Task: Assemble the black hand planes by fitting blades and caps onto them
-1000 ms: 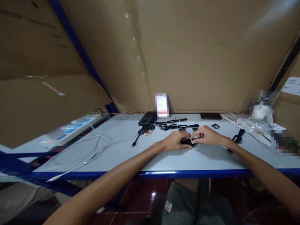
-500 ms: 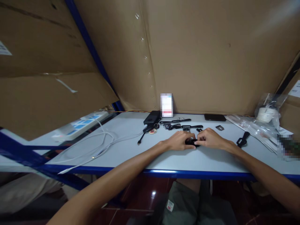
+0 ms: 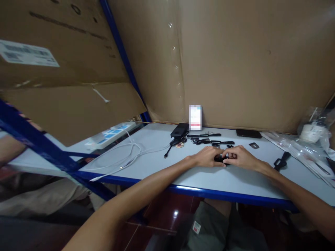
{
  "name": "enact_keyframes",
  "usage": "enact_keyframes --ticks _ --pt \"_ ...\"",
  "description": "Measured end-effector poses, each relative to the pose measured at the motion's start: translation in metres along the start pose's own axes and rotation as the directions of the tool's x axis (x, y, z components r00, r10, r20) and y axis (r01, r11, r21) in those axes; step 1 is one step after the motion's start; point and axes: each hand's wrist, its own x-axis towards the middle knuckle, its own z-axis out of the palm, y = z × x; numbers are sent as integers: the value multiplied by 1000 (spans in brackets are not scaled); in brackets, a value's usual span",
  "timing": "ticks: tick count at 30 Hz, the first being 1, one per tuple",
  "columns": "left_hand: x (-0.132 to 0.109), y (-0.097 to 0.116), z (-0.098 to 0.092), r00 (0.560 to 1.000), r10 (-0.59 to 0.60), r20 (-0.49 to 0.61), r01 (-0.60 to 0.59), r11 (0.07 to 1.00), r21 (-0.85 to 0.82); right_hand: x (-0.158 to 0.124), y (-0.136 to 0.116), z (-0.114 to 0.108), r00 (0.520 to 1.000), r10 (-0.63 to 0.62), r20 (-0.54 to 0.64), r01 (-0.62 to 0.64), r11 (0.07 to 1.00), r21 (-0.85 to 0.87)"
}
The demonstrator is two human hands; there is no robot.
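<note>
My left hand is closed around a small black part low over the table, with its thumb and fingers on either side. My right hand meets it from the other side, fingertips pinching at the same part. Fingers cover most of the part, so its exact kind does not show. Just behind the hands lie black strap-like pieces with long slots and some small black bits. Farther right is another black slotted piece, and a small dark flat plate lies between it and the back.
A lit phone leans on the cardboard wall. Beside it sit a black power bank and white cables. A dark phone lies at the back; plastic bags are at right. Another person's arm shows at far left.
The view has swung left, so everything on the table appears farther right. Both hands stay together at the black part; the right fingers have shifted slightly on it.
</note>
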Motion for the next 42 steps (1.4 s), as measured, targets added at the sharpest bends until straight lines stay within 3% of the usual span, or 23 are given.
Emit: enact_keyframes --ticks 3,6,13,19,25,31,37,42 --pt "-1 0 0 1000 -5 10 5 1000 9 0 1 2 1000 -7 10 8 988 -153" --pt "-2 0 1 1000 3 10 -3 1000 8 0 1 5 1000 -5 8 6 980 -198" --pt "-2 0 1 1000 -14 13 14 1000 -6 2 -3 10 999 46 2 -46 988 147" --pt "-3 3 -2 999 -29 28 29 1000 -6 1 -2 5 996 56 -72 -66 988 -141" --pt "-2 4 -3 999 -29 36 29 1000 -8 1 -7 4 996 93 20 -93 995 46" --pt "-1 5 -3 999 -43 26 43 999 3 1 -7 5 992 90 -90 -105 978 -182" --pt "-2 5 -4 999 -41 33 41 999 8 1 -9 5 996 92 11 -91 996 -11" --pt "-2 5 -3 999 -32 29 32 999 -4 0 -9 5 995 81 -66 -93 972 -214"
